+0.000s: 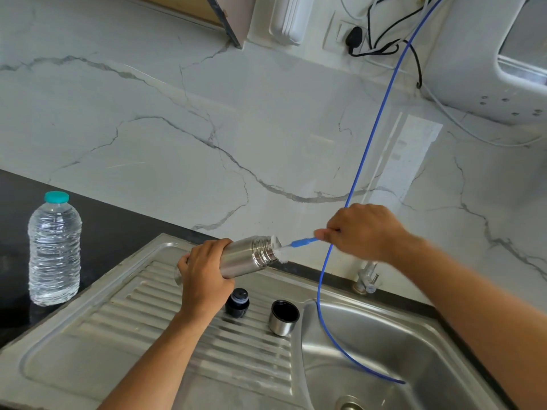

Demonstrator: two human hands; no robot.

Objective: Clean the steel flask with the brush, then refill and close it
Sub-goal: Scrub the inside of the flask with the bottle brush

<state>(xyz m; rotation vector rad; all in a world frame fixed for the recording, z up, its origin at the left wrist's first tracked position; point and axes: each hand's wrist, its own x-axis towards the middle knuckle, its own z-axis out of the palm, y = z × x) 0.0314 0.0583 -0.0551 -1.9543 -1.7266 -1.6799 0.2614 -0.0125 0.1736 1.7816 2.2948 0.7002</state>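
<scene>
The steel flask lies nearly level above the sink's drainboard, its open threaded mouth pointing right. My left hand grips its body near the base. My right hand pinches the blue handle of the brush, whose white bristles sit at the flask's mouth, partly inside. The black inner stopper and the steel cup lid stand on the drainboard below the flask. A plastic water bottle with a teal cap stands on the black counter at the left.
The steel sink basin opens at the lower right, its drain at the bottom edge. A blue hose hangs from above into the basin, passing my right hand. A small tap stands behind the basin. A white appliance hangs on the marble wall.
</scene>
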